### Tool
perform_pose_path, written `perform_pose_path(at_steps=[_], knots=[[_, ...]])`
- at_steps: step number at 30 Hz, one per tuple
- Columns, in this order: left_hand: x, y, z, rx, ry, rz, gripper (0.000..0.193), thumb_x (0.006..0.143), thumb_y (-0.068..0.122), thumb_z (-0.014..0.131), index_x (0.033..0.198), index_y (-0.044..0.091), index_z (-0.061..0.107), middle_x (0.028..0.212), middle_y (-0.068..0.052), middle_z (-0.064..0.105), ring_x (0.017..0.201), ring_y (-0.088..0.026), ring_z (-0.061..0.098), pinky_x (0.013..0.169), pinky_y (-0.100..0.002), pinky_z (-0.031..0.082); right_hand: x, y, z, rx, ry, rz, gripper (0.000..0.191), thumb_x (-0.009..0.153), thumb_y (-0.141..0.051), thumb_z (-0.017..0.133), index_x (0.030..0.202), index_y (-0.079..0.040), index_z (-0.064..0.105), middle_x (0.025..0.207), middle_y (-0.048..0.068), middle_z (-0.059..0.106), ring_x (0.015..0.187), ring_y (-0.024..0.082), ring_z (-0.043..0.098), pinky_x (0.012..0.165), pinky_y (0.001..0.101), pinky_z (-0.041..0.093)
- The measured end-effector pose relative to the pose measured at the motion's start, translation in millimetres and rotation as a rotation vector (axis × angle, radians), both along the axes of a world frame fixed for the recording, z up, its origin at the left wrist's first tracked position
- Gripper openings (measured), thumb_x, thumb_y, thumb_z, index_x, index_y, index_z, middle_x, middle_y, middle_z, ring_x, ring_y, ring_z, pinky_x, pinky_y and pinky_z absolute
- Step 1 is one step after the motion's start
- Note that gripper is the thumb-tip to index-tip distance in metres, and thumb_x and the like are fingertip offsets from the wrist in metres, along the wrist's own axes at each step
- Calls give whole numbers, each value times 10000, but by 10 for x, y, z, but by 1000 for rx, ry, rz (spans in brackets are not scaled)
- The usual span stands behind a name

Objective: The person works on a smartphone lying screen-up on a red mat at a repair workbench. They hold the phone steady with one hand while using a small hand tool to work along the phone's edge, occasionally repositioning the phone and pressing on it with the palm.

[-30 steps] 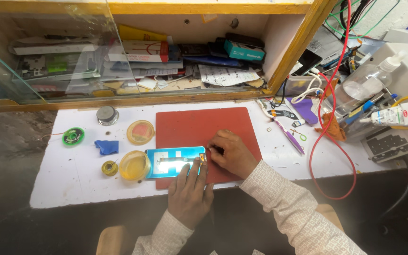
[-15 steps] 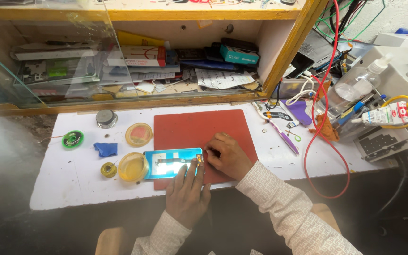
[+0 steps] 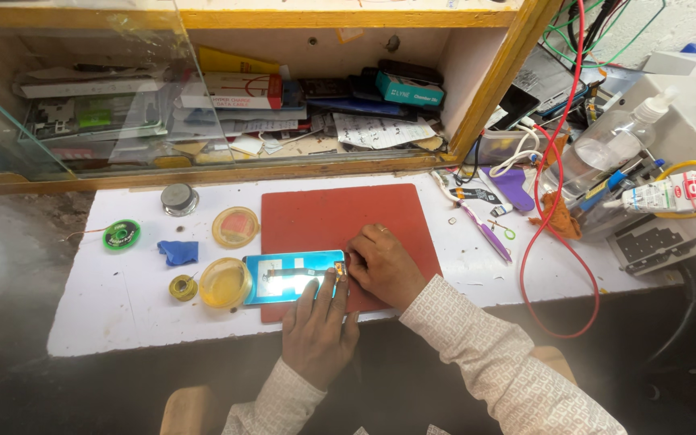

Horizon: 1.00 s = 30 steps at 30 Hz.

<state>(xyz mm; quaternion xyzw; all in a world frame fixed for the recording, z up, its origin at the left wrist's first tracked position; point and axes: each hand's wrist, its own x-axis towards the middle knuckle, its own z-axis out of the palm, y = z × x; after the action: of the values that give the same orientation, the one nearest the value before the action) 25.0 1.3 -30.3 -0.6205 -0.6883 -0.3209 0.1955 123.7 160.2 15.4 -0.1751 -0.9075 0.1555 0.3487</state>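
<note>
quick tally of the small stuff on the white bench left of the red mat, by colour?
Yellow: 3 (two round lids, small reel)
Green: 1 (spool)
Blue: 1 (cloth scrap)
Silver: 1 (round tin)
Total: 6

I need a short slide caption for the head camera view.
Both hands, left hand and right hand, work on an opened blue phone on a red mat.

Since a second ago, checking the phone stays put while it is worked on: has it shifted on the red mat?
No. The opened phone lies across the red mat's lower left edge, touching the yellow round lid, as before.
</note>
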Motion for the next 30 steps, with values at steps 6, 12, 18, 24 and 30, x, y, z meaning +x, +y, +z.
perform_pose_path(at_steps=[6, 12, 18, 24, 30], knots=[[-1, -7, 8, -3, -24, -10, 553, 911, 301, 650, 1403, 57, 580, 1443, -128, 579, 1281, -304, 549, 957, -447, 450, 13, 10, 46, -20, 19, 15, 112, 792, -25, 715, 891, 3, 670, 850, 117, 611, 834, 313, 603, 753, 416, 515], [-12, -7, 7, 3, -17, -16, 568, 909, 300, 657, 1414, 54, 571, 1441, -133, 579, 1270, -313, 553, 954, -450, 452, 45, 3, 95, -89, 25, 34, 116, 771, -19, 721, 874, 2, 672, 837, 109, 614, 817, 293, 608, 718, 394, 517], [-10, -3, -4, 2, -21, -20, 572, 918, 306, 658, 1419, 45, 570, 1431, -134, 587, 1258, -318, 561, 941, -446, 453, 40, 18, 61, -99, 39, 48, 103, 796, -12, 706, 896, -1, 684, 863, 103, 624, 839, 290, 615, 729, 387, 522], [1, -12, 9, 6, -31, -13, 556, 907, 299, 656, 1399, 51, 582, 1432, -140, 589, 1268, -320, 560, 965, -450, 455, -9, 6, 40, -11, 20, 7, 106, 799, -18, 706, 902, -3, 685, 870, 115, 609, 871, 307, 602, 779, 408, 513], [-19, -1, 10, -9, -7, -9, 596, 866, 290, 659, 1410, 64, 573, 1432, -128, 588, 1272, -313, 552, 951, -452, 451, 65, -2, 104, -190, 22, 18, 108, 794, -29, 707, 896, -3, 681, 858, 99, 616, 836, 280, 616, 731, 388, 524]])
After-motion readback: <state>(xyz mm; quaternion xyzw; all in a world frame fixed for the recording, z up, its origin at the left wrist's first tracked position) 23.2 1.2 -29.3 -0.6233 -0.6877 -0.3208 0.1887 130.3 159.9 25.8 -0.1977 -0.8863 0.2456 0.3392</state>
